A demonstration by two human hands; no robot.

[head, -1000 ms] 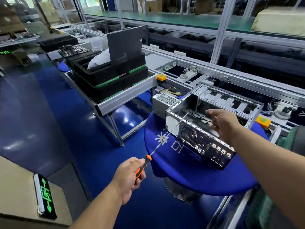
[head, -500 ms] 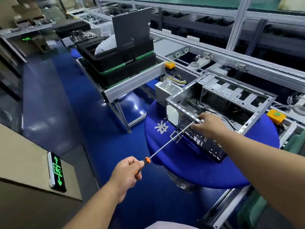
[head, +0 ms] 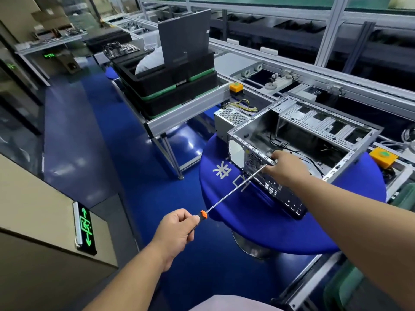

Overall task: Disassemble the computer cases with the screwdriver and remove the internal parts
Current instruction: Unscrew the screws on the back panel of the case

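An open metal computer case (head: 298, 131) lies on its side on a round blue table (head: 269, 223), rear panel facing me. My left hand (head: 177, 228) grips the orange-and-black handle of a long screwdriver (head: 233, 190), whose shaft runs up and right to the case's rear panel. My right hand (head: 285, 168) pinches the shaft near its tip, right at the rear edge of the case. The tip itself is hidden behind my fingers. Black cables lie inside the case. A grey power supply (head: 231, 118) with coloured wires sits on the table behind the case.
Stacked black trays (head: 175, 86) with a dark panel standing in them sit on an aluminium stand to the left. A conveyor line (head: 314, 70) runs behind the table, with yellow blocks (head: 236, 87) on it. Blue floor lies on the left, and a green exit sign (head: 86, 227) hangs on a low beige wall.
My right hand came down from above the case to the rear panel and took hold of the screwdriver shaft near its tip. The left hand kept its grip on the handle.
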